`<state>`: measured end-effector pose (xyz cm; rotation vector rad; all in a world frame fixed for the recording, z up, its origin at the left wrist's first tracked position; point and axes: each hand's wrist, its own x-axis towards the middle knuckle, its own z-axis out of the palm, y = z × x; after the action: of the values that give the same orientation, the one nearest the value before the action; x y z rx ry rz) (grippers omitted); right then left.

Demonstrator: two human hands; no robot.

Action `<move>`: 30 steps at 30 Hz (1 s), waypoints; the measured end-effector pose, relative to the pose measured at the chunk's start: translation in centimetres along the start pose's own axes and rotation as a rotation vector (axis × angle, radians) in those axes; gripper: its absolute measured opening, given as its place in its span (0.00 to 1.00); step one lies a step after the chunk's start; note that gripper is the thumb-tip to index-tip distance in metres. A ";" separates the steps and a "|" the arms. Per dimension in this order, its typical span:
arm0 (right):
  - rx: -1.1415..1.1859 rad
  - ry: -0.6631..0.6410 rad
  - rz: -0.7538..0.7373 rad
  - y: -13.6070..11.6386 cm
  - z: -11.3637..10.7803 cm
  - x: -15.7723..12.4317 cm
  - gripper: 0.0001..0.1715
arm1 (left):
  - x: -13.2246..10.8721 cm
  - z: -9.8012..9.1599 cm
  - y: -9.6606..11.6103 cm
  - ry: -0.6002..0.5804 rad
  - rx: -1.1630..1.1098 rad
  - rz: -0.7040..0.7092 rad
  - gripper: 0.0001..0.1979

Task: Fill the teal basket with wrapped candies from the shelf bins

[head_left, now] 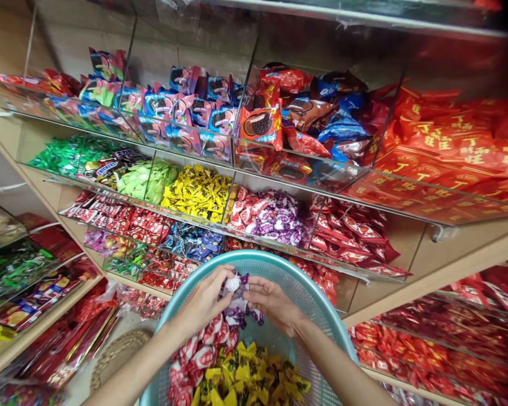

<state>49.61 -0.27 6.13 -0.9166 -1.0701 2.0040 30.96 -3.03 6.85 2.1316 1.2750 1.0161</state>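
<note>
Over a teal plastic basket (pixel 347 332), my left hand (pixel 209 296) and my right hand (pixel 275 304) face each other. Between them is a small bunch of purple-and-white wrapped candies (pixel 237 287). The left fingers curl round its left side, with the thumb underneath. My right fingers, bent and close together, press against its other side. Just below the hands, more purple candies (pixel 237 317) lie in the basket. Red-and-white wrapped candies (pixel 201 361) fill its left part, and yellow wrapped candies (pixel 248 375) are heaped at the bottom front.
Clear-fronted shelves (pixel 232 149) rise beyond the basket. One bin holds purple candies (pixel 279 223), beside yellow candies (pixel 198 192). Above are packaged cookies (pixel 260 127) and red snack packs (pixel 461 146). A woven ring-shaped item (pixel 114 352) is on the floor at left.
</note>
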 end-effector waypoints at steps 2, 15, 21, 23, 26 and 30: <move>0.026 -0.008 0.008 -0.1 0.1 0.0 0.20 | -0.1 -0.2 0.3 -0.060 0.122 0.062 0.13; 0.189 0.008 0.124 -0.4 -0.5 0.0 0.19 | 0.5 0.3 0.7 -0.081 -0.136 0.014 0.15; 0.176 -0.032 0.124 -0.4 -0.2 -0.1 0.18 | 1.0 0.5 0.2 0.018 -0.469 -0.282 0.17; 0.163 -0.032 0.124 -0.4 -0.1 -0.1 0.17 | 1.0 0.4 0.4 -0.046 -0.597 -0.424 0.19; 0.148 -0.055 0.118 -0.5 0.1 -0.2 0.18 | 0.7 0.3 0.8 -0.178 -0.803 -0.605 0.19; 0.102 -0.097 0.082 -0.6 0.4 -0.4 0.19 | 0.6 0.4 0.9 -0.174 -0.892 -0.689 0.20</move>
<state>49.64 -0.46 6.89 -0.8288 -0.9861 2.1687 31.93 -2.92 7.38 0.9781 1.0507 0.8276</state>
